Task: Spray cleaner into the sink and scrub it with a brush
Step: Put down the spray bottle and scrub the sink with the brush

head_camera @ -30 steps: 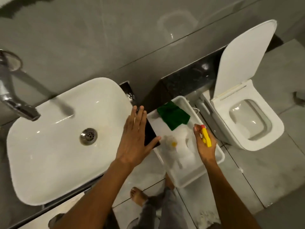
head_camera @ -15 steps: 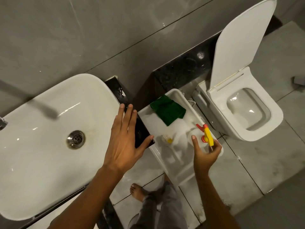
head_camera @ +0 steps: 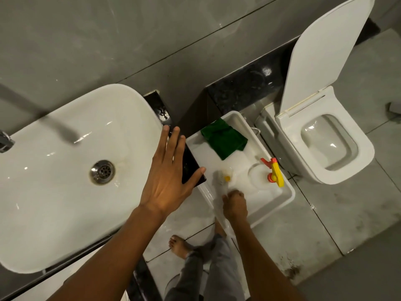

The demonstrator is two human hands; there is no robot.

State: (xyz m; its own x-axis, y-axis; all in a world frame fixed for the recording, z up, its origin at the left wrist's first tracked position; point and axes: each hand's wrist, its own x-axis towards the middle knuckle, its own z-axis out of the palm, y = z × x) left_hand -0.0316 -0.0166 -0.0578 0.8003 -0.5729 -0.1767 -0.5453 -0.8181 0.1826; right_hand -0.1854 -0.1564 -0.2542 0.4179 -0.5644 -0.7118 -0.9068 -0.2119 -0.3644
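Observation:
The white oval sink [head_camera: 54, 203] with a metal drain [head_camera: 102, 172] fills the left. My left hand [head_camera: 167, 181] lies flat and open over its right rim and the black counter edge [head_camera: 192, 168]. To the right, a white plastic tub [head_camera: 289, 193] on the floor holds a white brush [head_camera: 224, 178] with a yellow centre. My right hand [head_camera: 235, 205] is inside the tub, closed around the brush's handle. The spray bottle [head_camera: 274, 172], with a yellow and red trigger head, stands alone in the tub's right corner.
A green cloth [head_camera: 224, 137] lies at the tub's far end. A white toilet [head_camera: 347, 170] with its lid raised stands right of the tub. The faucet [head_camera: 4, 141] shows at the left edge. My bare foot [head_camera: 179, 246] is on the grey tiled floor.
My right hand has let go of the spray bottle, which now stands in the tub, and moved left to close on the brush handle. My left hand has stayed on the sink's rim.

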